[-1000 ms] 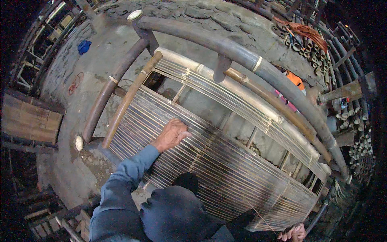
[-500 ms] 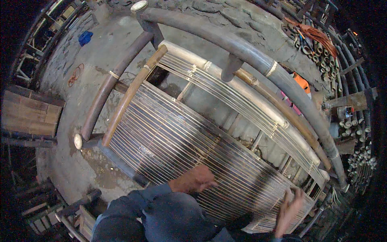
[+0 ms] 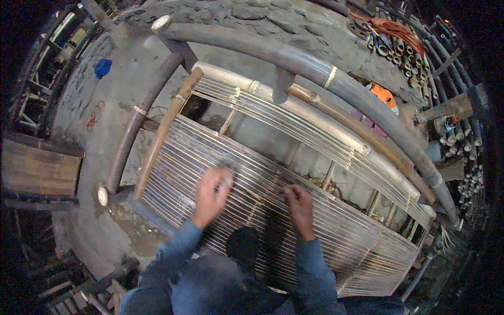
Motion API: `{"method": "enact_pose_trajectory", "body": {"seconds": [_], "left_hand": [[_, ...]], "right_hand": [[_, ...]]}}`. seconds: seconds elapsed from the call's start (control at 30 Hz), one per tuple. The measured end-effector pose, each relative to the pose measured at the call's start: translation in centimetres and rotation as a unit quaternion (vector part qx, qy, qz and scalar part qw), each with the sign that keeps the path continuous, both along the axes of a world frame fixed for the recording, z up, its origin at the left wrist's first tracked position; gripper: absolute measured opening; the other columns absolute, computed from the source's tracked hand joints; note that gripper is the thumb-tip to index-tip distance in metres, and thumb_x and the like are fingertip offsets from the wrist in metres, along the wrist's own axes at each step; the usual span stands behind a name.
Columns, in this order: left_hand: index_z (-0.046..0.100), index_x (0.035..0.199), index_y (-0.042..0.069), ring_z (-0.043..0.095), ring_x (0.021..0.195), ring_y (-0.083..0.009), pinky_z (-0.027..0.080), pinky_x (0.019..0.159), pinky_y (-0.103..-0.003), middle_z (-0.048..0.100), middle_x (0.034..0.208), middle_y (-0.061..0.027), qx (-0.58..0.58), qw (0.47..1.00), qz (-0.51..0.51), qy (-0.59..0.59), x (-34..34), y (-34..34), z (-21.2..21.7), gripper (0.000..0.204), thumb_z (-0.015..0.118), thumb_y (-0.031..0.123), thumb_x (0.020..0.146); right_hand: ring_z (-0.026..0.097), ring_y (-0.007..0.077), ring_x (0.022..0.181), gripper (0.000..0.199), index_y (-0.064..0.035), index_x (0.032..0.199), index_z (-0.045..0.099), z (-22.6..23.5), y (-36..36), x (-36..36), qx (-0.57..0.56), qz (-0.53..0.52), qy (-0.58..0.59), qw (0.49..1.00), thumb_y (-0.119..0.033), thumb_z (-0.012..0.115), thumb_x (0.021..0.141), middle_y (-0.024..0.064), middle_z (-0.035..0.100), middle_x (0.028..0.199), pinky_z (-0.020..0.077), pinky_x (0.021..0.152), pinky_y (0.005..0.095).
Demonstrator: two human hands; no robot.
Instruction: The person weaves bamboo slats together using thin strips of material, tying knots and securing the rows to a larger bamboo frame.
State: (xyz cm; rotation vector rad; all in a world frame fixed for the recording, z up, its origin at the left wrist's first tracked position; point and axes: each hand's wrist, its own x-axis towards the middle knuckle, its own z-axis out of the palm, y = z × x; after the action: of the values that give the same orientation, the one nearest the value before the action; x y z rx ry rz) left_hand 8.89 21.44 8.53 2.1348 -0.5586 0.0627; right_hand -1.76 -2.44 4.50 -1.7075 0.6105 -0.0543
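Fingers (image 3: 223, 176) of the left hand (image 3: 211, 190) are spread and blurred with motion, lying flat on the panel of thin bamboo slats (image 3: 252, 210); they hold nothing that I can make out. The right hand (image 3: 299, 202) rests on the same slats just to the right, its fingers curled narrow against the strips, and whether they pinch a single slat cannot be told. A second ago only the left hand was on the panel, further up and to the left, with the right hand barely in view at the lower edge. Half a second ago the left hand had slid down toward the body and the right was lifted, open, near the panel's lower right corner. Both hands have now come together on the middle of the slats, near each other but apart, so the work seems to have gone from a one-handed sweep over the strips to two hands pressing on one spot. The panel itself lies where it did, tilted across a frame of thick bamboo poles (image 3: 294, 102), its upper left edge against a brown pole (image 3: 163, 131) and a heavy grey curved pole (image 3: 315, 68) beyond it. Stacked cut bamboo tubes (image 3: 409, 52) sit well apart at the upper right, by an orange cloth (image 3: 383, 94).
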Motion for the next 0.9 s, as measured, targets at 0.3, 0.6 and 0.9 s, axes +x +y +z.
{"method": "enact_pose_trajectory", "body": {"seconds": [0.3,0.6,0.9], "left_hand": [[0.058,0.107,0.001,0.070,0.072,-0.0251,0.062,0.066,-0.041,0.069,0.089,-0.0124,-0.484,0.671,0.217,0.518,10.9,-2.7,-9.4,0.013,0.057,0.010,0.098],[0.061,0.101,-0.001,0.068,0.066,-0.0227,0.059,0.060,-0.036,0.070,0.086,-0.0141,-0.417,0.700,0.239,0.528,7.9,-1.8,-9.4,0.009,0.055,0.003,0.096],[0.069,0.091,0.000,0.062,0.060,-0.0138,0.049,0.053,-0.026,0.067,0.072,-0.0066,-0.279,0.838,0.115,0.456,1.6,-1.9,-8.1,0.018,0.051,0.000,0.091]], "right_hand": [[0.063,0.0141,0.082,0.024,-0.0021,0.096,0.073,2.4,-4.4,-3.4,0.062,0.309,0.089,0.945,-0.025,0.069,0.092,0.0066,0.072,0.086,0.0492,0.076,0.0318],[0.060,0.0419,0.084,0.026,-0.0005,0.102,0.066,0.9,3.5,7.3,-0.297,0.109,-0.147,0.937,-0.024,0.064,0.093,0.0211,0.064,0.086,0.0492,0.080,0.0462],[0.062,0.0166,0.056,0.015,0.0033,0.089,0.070,-6.1,9.9,16.4,0.210,0.093,0.024,0.973,-0.012,0.067,0.089,0.0082,0.067,0.068,0.0499,0.053,0.0353]]}}
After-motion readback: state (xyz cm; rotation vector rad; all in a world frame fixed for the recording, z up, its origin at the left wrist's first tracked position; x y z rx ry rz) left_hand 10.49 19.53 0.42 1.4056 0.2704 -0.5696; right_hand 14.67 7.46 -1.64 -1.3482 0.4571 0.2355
